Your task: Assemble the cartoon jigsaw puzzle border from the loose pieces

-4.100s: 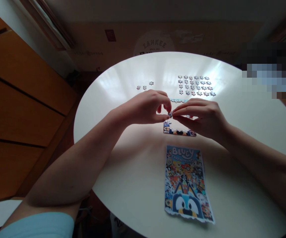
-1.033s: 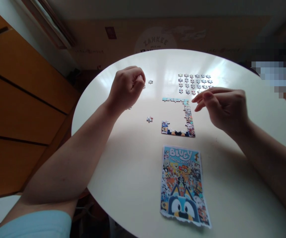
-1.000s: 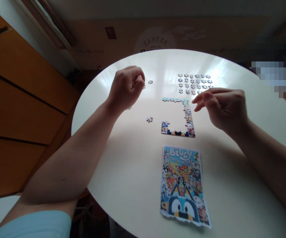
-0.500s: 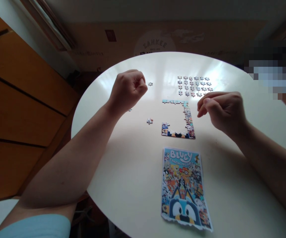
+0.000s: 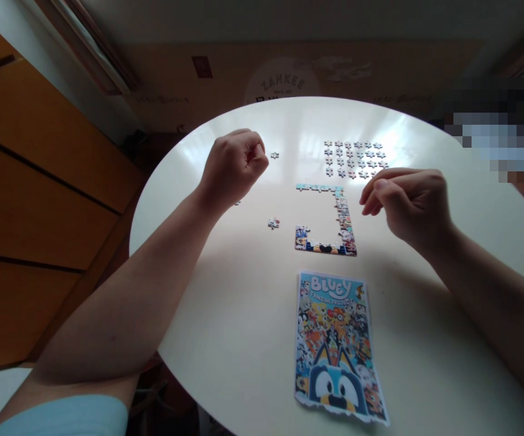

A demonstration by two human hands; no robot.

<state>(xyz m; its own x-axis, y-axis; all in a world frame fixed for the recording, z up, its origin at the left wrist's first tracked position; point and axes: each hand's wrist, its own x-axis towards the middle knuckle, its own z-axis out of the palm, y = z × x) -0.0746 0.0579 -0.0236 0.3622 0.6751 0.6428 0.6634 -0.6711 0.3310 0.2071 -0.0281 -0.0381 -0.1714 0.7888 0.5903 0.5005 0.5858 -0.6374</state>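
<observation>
Left hand [image 5: 234, 165] was clenched in a fist above the left part of the white table [image 5: 229, 315]; couldn't tell if anything was inside. Right hand [image 5: 404, 203] hung just right of the puzzle frame [image 5: 344, 212], fingers loosely curled, thumb lying along the index finger; no piece showed in it, and couldn't tell whether the thumb tip met the fingers.

Puzzle frame lay flat on the table between the hands: top strip, right side and bottom strip joined, plus a short bit at lower left, with a gap up the rest of the left side and table showing through the middle. One loose piece [image 5: 273, 223] sat left of that gap. Another piece [image 5: 274, 155] was near the fist, and a third piece [image 5: 237, 203] was mostly hidden by the left forearm.

Rows of pieces [image 5: 351, 163] were laid out spaced apart beyond the frame, some at lower right partly covered by the right fingers. Printed sheet [image 5: 334, 345] with a torn bottom edge lay on the near side of the frame, "BLUEY" at its top.
</observation>
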